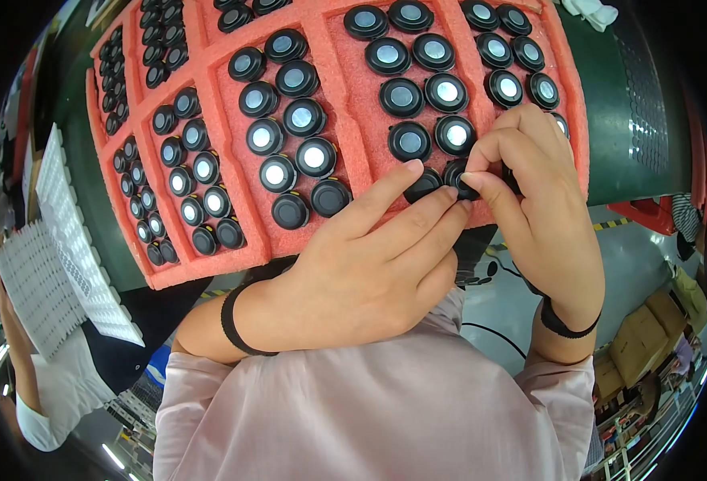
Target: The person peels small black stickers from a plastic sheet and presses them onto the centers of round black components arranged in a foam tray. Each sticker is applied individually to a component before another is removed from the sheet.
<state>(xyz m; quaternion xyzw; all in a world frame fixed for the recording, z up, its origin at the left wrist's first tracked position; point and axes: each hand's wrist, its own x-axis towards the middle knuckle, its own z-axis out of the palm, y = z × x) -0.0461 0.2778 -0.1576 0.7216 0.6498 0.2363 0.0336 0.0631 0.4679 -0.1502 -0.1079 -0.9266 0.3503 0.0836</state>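
Note:
A pink foam tray (267, 250) has compartments filled with rows of black round parts (316, 156), many with a silver disc on top. Several in the nearest row, such as one black round part (291, 210), show plain black tops. My left hand (361, 272) lies over the tray's near edge, fingers stretched out, with its fingertips on the plain parts of the middle-right compartment. Beside them, the thumb and forefinger of my right hand (541, 184) are pinched together at the rim of a black round part (459, 178). Whatever sits in that pinch is hidden.
The tray rests on a green table (610, 160). A dark sheet dotted with small discs (646, 96) lies at the right, near a crumpled white cloth (592, 12). At left, another person's arm (21, 353) is by white ridged panels (81, 240). Cardboard boxes (642, 341) stand lower right.

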